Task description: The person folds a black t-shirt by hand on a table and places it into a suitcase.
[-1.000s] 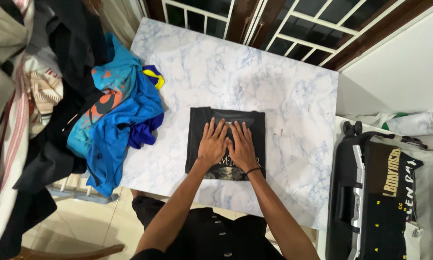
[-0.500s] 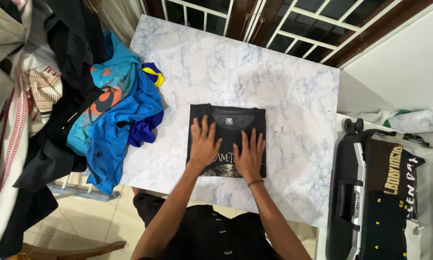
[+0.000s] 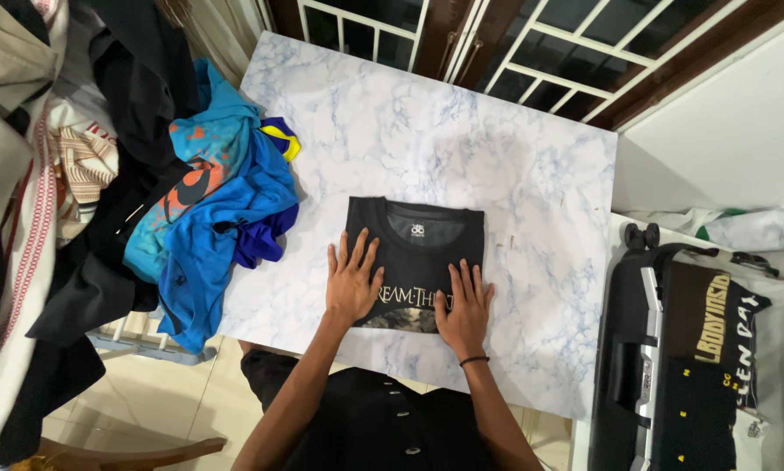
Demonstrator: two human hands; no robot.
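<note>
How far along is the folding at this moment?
Done: the black T-shirt lies folded into a neat rectangle on the marble table. In hand: the left hand and right hand press flat on its lower corners. Left: a heap of blue garments at the table's left edge lies unfolded, and dark clothes hang beside it.

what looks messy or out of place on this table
The folded black shirt lies square and flat under the left hand and right hand. The odd spot is the crumpled blue clothes, spilling over the marble table's left edge.
</note>
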